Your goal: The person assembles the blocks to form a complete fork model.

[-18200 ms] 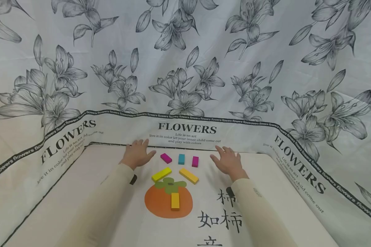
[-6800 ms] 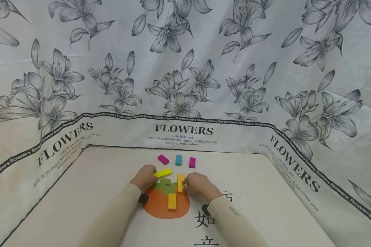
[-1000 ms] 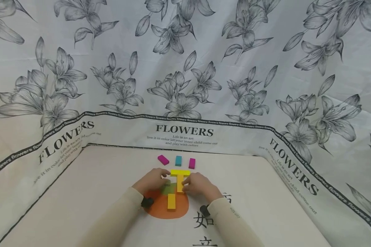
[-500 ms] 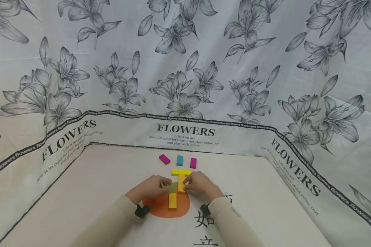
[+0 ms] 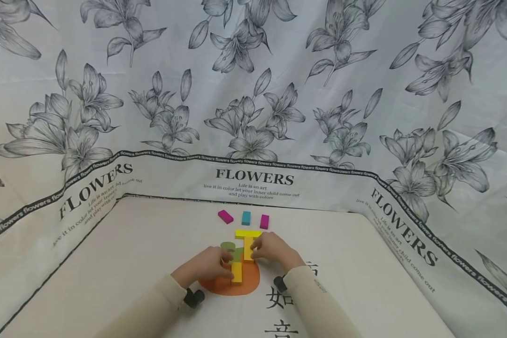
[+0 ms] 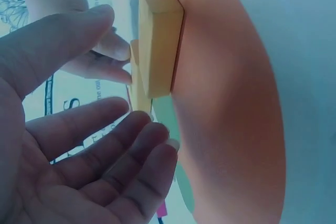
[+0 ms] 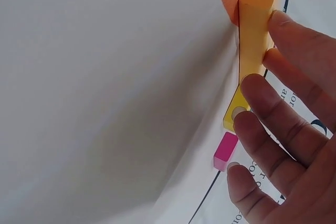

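A longish orange-yellow block (image 5: 248, 252) lies pointing away from me. Across its far end sits a bright yellow block (image 5: 244, 233), the two forming a T. My right hand (image 5: 277, 251) rests its fingertips along the right edge of the orange-yellow block; its fingers look relaxed in the right wrist view. A second orange-yellow block (image 5: 237, 274), nearer to me, lies on the printed orange fruit. Beside its left edge is my left hand (image 5: 207, 266), fingers loosely bent and thumb apart; the left wrist view shows a gap between thumb and block (image 6: 161, 40).
Behind the T are a magenta block (image 5: 226, 216), a teal block (image 5: 246, 218) and another magenta block (image 5: 265, 221). The pale table cover bears a printed fruit (image 5: 249, 287) and black characters (image 5: 280, 328). A flowered cloth (image 5: 253, 117) rises behind and at the sides.
The bright yellow block went from slanted to crosswise at the far end of the orange-yellow one. My left hand has drawn back from it toward the nearer block; the right hand has stayed.
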`<state>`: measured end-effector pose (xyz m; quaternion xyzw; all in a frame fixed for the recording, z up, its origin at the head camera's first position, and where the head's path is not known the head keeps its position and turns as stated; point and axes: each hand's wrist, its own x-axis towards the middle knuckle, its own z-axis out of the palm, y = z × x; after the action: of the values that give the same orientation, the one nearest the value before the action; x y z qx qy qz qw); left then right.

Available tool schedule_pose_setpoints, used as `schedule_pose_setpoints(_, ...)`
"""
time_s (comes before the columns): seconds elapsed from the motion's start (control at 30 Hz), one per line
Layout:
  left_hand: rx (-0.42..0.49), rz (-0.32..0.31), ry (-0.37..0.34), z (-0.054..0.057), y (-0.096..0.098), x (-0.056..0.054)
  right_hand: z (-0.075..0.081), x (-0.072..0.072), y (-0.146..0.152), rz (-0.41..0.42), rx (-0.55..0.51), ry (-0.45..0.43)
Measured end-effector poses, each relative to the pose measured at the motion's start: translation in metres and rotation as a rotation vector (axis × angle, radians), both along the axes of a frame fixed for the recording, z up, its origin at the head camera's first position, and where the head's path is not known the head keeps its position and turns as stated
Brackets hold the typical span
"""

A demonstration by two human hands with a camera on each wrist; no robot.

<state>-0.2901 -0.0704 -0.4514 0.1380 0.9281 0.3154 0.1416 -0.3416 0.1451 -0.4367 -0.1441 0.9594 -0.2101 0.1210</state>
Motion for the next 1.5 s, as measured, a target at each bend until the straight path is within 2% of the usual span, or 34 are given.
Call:
schedule_pose_setpoints(0.23, 0.006, 0.038, -0.011, -0.004, 0.004, 0.002, -0.003, 0.0, 0.0, -0.011, 0.0, 0.004)
schedule_pose_setpoints(0.53, -0.037, -0.004, 0.052, -0.011, 0.007, 0.004, -0.002, 0.002, -0.001, -0.007, -0.002, 0.004)
schedule_pose_setpoints(0.73, -0.08, -0.01, 0.079, -0.01, 0.009, 0.006, -0.003, 0.004, -0.001, -0.006, -0.006, 0.004)
schedule_pose_setpoints(1.5, -0.114, -0.046, 0.111, -0.007, 0.018, 0.007, -0.002, 0.004, 0.002, 0.012, -0.025, 0.018)
